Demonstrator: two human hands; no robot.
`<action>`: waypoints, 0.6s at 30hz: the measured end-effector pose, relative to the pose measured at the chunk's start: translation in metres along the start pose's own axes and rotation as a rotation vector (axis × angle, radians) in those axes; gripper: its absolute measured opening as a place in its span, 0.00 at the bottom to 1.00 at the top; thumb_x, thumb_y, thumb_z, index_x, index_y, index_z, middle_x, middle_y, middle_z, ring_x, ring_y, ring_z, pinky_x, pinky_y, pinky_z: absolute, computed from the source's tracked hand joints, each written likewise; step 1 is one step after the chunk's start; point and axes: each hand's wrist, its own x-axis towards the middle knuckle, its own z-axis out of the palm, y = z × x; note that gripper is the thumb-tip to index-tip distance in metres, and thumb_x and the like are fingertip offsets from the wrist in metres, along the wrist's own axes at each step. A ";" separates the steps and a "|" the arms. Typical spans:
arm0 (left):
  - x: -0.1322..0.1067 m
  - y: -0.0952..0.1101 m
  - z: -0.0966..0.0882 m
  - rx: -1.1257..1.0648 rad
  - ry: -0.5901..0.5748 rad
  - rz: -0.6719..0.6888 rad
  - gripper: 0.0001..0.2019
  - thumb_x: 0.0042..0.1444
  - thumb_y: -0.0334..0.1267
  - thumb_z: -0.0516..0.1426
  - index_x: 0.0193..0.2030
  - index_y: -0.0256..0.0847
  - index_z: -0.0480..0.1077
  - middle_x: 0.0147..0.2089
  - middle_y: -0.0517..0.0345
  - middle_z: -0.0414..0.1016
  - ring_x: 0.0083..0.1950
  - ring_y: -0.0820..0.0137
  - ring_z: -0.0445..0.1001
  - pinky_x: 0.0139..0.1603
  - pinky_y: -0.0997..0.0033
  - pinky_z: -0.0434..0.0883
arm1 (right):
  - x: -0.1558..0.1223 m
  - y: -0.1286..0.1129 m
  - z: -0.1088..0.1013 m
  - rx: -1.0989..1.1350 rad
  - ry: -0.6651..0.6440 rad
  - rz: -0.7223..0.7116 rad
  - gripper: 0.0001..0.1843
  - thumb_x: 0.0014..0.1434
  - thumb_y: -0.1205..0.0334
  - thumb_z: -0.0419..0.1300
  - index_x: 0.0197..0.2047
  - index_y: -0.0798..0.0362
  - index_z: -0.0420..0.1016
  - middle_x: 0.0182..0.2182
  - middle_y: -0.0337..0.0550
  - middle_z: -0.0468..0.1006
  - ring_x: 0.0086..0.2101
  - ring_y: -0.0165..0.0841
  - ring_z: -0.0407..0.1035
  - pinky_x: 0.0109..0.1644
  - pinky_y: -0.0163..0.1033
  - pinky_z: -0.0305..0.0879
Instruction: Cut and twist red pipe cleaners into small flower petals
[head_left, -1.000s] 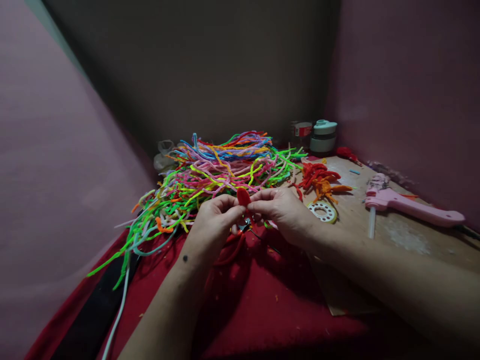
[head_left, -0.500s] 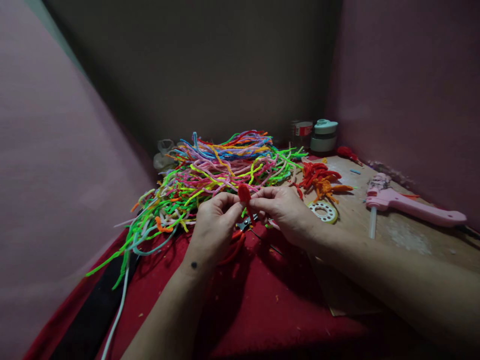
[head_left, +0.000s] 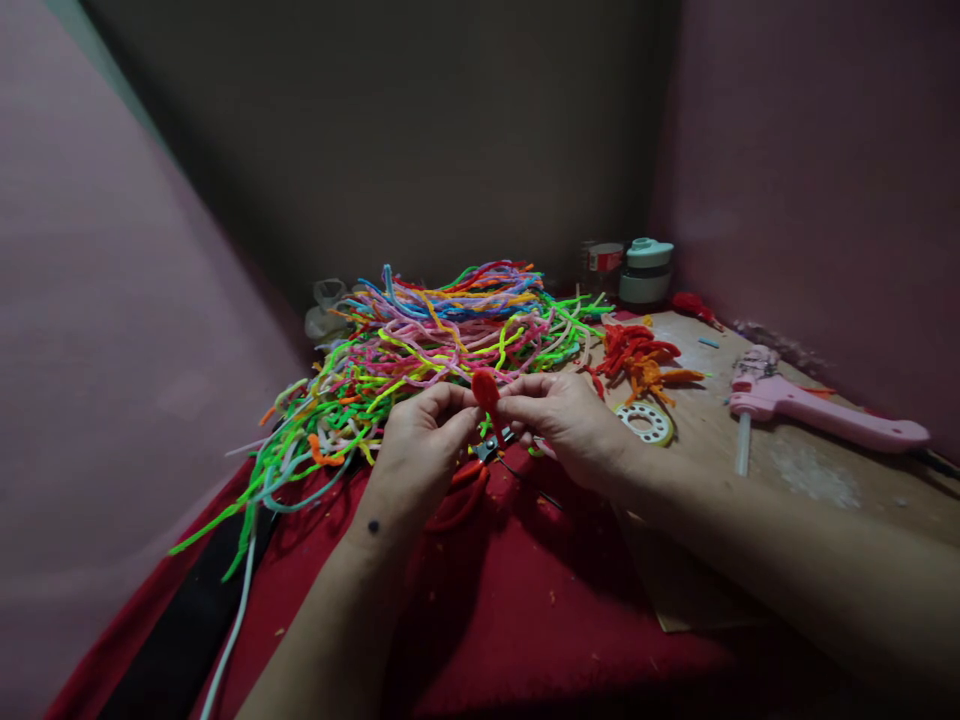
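Note:
A red pipe cleaner (head_left: 486, 390), bent into a narrow fuzzy loop with a tail hanging below, stands upright between my two hands. From the left, my left hand (head_left: 424, 435) pinches its edge between thumb and fingers. My right hand (head_left: 566, 425) is closed on its other side, thumb and index finger pressed together. Just beneath the hands, pliers (head_left: 489, 447) with red handles lie on the red cloth (head_left: 540, 610), partly covered by my left hand. Behind is a big heap of multicoloured pipe cleaners (head_left: 450, 340).
On the board at right lie a pink hot glue gun (head_left: 832, 410), a white ring-shaped spool (head_left: 645, 424) and red and orange bent pipe cleaners (head_left: 641, 355). A mint-lidded container (head_left: 647, 272) stands at the back. A white cord (head_left: 238, 620) runs down the left side.
My left hand has shifted slightly left, uncovering more of the pliers' red handles. The red loop leans a little more to the left. My right hand has barely moved.

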 end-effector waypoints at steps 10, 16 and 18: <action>0.000 -0.011 0.000 0.285 0.076 0.179 0.06 0.50 0.37 0.55 0.32 0.40 0.72 0.28 0.60 0.72 0.26 0.74 0.64 0.27 0.77 0.61 | 0.003 0.003 -0.001 -0.007 -0.003 0.035 0.08 0.40 0.64 0.65 0.21 0.58 0.70 0.15 0.34 0.66 0.17 0.22 0.56 0.22 0.31 0.50; 0.001 -0.010 0.000 0.302 0.058 0.185 0.04 0.47 0.36 0.57 0.29 0.40 0.73 0.31 0.57 0.74 0.31 0.71 0.68 0.31 0.75 0.64 | 0.003 0.006 -0.002 -0.032 0.017 0.030 0.05 0.40 0.67 0.63 0.21 0.57 0.69 0.14 0.34 0.65 0.17 0.22 0.56 0.21 0.31 0.50; 0.002 -0.008 -0.001 0.241 0.009 0.183 0.05 0.46 0.37 0.59 0.29 0.39 0.72 0.31 0.58 0.73 0.31 0.71 0.69 0.32 0.75 0.65 | 0.003 0.005 -0.002 -0.062 0.025 0.021 0.04 0.40 0.67 0.62 0.20 0.57 0.69 0.14 0.34 0.65 0.17 0.23 0.55 0.21 0.32 0.49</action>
